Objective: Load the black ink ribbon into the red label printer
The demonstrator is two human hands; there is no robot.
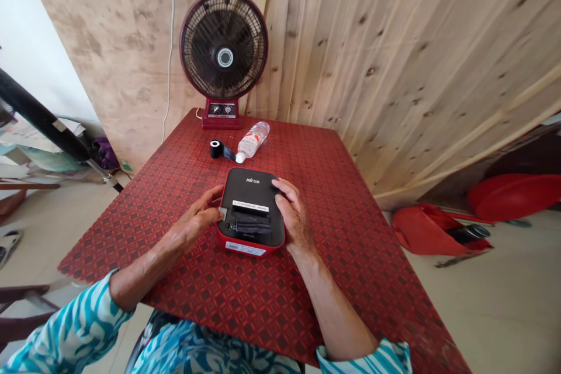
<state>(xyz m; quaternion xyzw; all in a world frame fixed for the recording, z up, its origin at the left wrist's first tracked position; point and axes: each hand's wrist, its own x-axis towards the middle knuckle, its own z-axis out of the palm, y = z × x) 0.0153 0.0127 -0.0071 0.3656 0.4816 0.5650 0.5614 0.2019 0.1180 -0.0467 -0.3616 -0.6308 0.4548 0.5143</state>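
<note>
A black-topped device with a red body (pixel 250 193) rests on the red patterned table (pixel 350 234). In its top is a recess with a dark, ribbon-like roll (pixel 253 223), and a white label strip lies just behind it. My left hand (pixel 197 216) is against the device's left side, thumb near a small grey part at the edge. My right hand (pixel 293 213) wraps round the right side, with thumb and forefinger on the top's edge. Both hands hold the device between them.
Behind the device are a small black roll (pixel 215 149) with a loose dark strip and a clear plastic bottle (pixel 253 140) on its side. A dark red fan (pixel 224 47) stands at the table's back edge, before a wooden wall. A red bag (pixel 421 231) sits right of the table.
</note>
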